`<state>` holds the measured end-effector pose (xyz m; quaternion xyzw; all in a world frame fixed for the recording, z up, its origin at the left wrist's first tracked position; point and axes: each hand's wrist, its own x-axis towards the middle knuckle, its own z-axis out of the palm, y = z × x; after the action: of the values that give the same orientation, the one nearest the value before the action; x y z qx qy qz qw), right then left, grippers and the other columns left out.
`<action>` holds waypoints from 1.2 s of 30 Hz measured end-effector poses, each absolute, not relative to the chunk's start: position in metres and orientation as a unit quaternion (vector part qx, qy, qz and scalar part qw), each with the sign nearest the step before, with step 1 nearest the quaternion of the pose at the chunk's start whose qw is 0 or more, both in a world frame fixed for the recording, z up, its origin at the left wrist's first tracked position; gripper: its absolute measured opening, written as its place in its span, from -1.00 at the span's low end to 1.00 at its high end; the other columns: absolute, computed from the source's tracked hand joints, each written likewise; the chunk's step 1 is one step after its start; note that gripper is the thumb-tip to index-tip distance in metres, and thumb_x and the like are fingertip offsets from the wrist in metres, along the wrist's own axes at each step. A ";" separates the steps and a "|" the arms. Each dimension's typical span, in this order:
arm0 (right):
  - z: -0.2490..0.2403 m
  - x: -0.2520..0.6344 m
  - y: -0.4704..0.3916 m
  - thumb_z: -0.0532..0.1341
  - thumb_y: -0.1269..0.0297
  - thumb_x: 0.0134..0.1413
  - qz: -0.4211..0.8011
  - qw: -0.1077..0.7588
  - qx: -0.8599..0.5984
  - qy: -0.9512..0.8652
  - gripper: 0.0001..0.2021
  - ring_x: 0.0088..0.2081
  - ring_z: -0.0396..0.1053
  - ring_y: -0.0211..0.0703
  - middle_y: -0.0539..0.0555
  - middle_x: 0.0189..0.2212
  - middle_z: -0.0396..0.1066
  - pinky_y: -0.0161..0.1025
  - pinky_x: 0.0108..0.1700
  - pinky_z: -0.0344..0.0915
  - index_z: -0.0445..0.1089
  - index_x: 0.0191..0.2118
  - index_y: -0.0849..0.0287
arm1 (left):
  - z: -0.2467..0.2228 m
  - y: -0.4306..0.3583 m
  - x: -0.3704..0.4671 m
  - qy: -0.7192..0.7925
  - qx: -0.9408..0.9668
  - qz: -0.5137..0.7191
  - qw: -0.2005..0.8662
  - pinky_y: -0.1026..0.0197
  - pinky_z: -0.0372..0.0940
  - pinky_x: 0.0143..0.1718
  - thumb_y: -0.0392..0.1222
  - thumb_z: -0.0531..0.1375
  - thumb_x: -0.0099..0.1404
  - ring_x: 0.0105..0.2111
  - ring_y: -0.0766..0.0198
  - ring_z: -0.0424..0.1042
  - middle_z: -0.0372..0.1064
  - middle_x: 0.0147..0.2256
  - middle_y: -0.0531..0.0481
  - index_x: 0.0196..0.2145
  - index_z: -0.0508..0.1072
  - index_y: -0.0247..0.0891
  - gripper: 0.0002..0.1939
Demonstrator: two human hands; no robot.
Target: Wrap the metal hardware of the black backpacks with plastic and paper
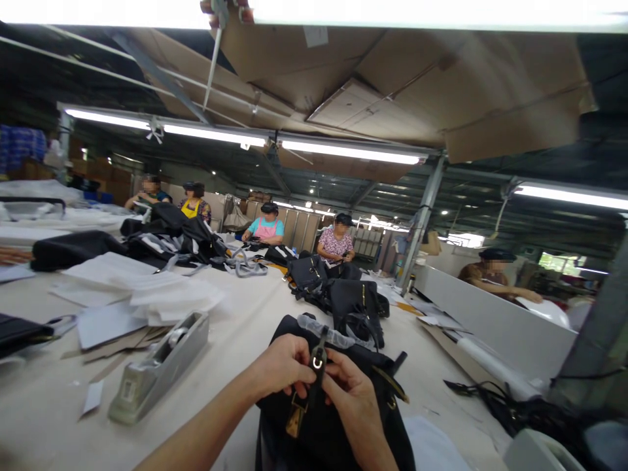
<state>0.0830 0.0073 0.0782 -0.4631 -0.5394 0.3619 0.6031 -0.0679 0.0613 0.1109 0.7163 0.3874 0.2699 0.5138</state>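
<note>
A black bag point(338, 428) with gold-coloured metal parts stands before me on the white table. Both hands are closed on a short dark strap point(318, 356) at its upper middle. My left hand point(282, 366) pinches the strap from the left, fingers curled. From the right, my right hand point(356, 389) grips the same strap with thumb and fingers. A small bright metal ring shows on the strap between them. Below my left fingers hangs a gold buckle point(295, 415). Clear plastic wrap point(326, 332) lies along the bag's top, and an open gold zipper point(392, 383) is at its right.
A grey tape dispenser point(161, 366) stands to the left, beside loose white paper sheets point(118, 281). More black bags point(356, 304) lie further along the table point(235, 418). Black straps point(510, 402) lie at the right. Several people sit beyond the table, and a metal post point(424, 216) rises right of centre.
</note>
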 end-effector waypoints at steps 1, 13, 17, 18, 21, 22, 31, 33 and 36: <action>0.078 0.083 0.007 0.41 0.06 -0.15 0.361 0.602 -0.463 -0.541 -0.55 -0.47 0.37 -0.15 0.08 -0.44 0.55 -0.30 -0.51 0.22 0.52 -0.12 0.20 | 0.111 0.061 -0.068 0.386 0.718 0.268 0.513 0.40 0.09 -0.67 -0.26 0.16 -0.11 -0.63 0.31 0.38 0.31 -0.63 0.12 -0.50 0.27 -0.23 -0.86; 0.081 0.080 -0.002 0.49 0.29 -0.31 0.571 0.656 -0.354 -0.344 -0.59 -0.47 0.33 -0.30 0.02 -0.44 0.46 -0.39 -0.47 0.25 0.51 -0.22 0.20 | 0.108 0.031 -0.049 0.414 0.823 0.371 0.117 0.21 -0.05 -0.43 -0.43 0.06 0.06 -0.45 0.25 0.21 0.21 -0.49 0.07 -0.51 0.15 -0.20 -0.83; 0.081 0.084 -0.008 0.51 0.23 -0.29 0.583 0.618 -0.365 -0.380 -0.63 -0.42 0.39 -0.29 0.07 -0.38 0.52 -0.38 -0.39 0.33 0.57 -0.26 0.23 | 0.102 0.038 -0.056 0.394 0.803 0.377 0.239 0.25 -0.02 -0.45 -0.39 0.09 0.07 -0.49 0.30 0.20 0.20 -0.54 0.13 -0.51 0.20 -0.21 -0.87; 0.080 0.084 -0.010 0.51 0.21 -0.30 0.576 0.616 -0.371 -0.390 -0.62 -0.39 0.42 -0.27 0.08 -0.34 0.54 -0.36 -0.34 0.37 0.58 -0.26 0.22 | 0.100 0.040 -0.058 0.384 0.795 0.384 0.273 0.26 0.00 -0.45 -0.36 0.10 0.08 -0.48 0.31 0.21 0.21 -0.54 0.13 -0.51 0.21 -0.21 -0.89; 0.076 0.083 -0.013 0.50 0.17 -0.27 0.559 0.608 -0.380 -0.417 -0.59 -0.22 0.48 -0.13 0.12 -0.21 0.57 -0.25 -0.12 0.40 0.58 -0.20 0.19 | 0.095 0.046 -0.063 0.368 0.769 0.396 0.340 0.29 0.05 -0.46 -0.29 0.13 0.10 -0.48 0.32 0.20 0.21 -0.53 0.14 -0.51 0.25 -0.23 -0.91; 0.075 0.082 -0.013 0.49 0.16 -0.25 0.548 0.605 -0.388 -0.427 -0.58 -0.18 0.48 -0.09 0.12 -0.18 0.57 -0.23 -0.09 0.40 0.58 -0.18 0.19 | 0.094 0.047 -0.064 0.368 0.766 0.396 0.348 0.29 0.06 -0.47 -0.27 0.14 0.10 -0.47 0.32 0.20 0.21 -0.52 0.13 -0.51 0.25 -0.23 -0.91; 0.060 0.080 -0.007 0.42 0.04 -0.17 0.424 0.633 -0.460 -0.455 -0.67 -0.40 0.41 -0.16 0.04 -0.42 0.50 -0.30 -0.41 0.35 0.50 -0.35 0.19 | 0.085 0.042 -0.061 0.319 0.639 0.338 0.613 0.33 0.20 -0.60 -0.18 0.19 0.02 -0.62 0.37 0.31 0.37 -0.51 0.08 -0.35 0.27 -0.24 -0.78; 0.056 0.079 -0.007 0.42 0.04 -0.17 0.415 0.640 -0.456 -0.459 -0.69 -0.44 0.40 -0.17 0.02 -0.48 0.47 -0.28 -0.39 0.36 0.48 -0.40 0.19 | 0.082 0.043 -0.064 0.298 0.570 0.316 0.698 0.35 0.23 -0.61 -0.21 0.27 -0.09 -0.63 0.36 0.33 0.40 -0.53 0.07 -0.32 0.26 -0.23 -0.65; 0.050 0.076 -0.008 0.41 0.07 -0.20 0.367 0.650 -0.471 -0.469 -0.72 -0.49 0.36 -0.17 -0.01 -0.54 0.42 -0.26 -0.42 0.35 0.45 -0.45 0.16 | 0.079 0.048 -0.072 0.289 0.494 0.315 0.757 0.37 0.23 -0.60 -0.23 0.36 -0.20 -0.63 0.38 0.33 0.39 -0.59 0.08 -0.33 0.24 -0.23 -0.54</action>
<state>0.0761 -0.0078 0.0503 -0.4710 -0.4693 0.3672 0.6504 -0.0719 0.0476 0.0795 0.4940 0.2889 0.3153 0.7571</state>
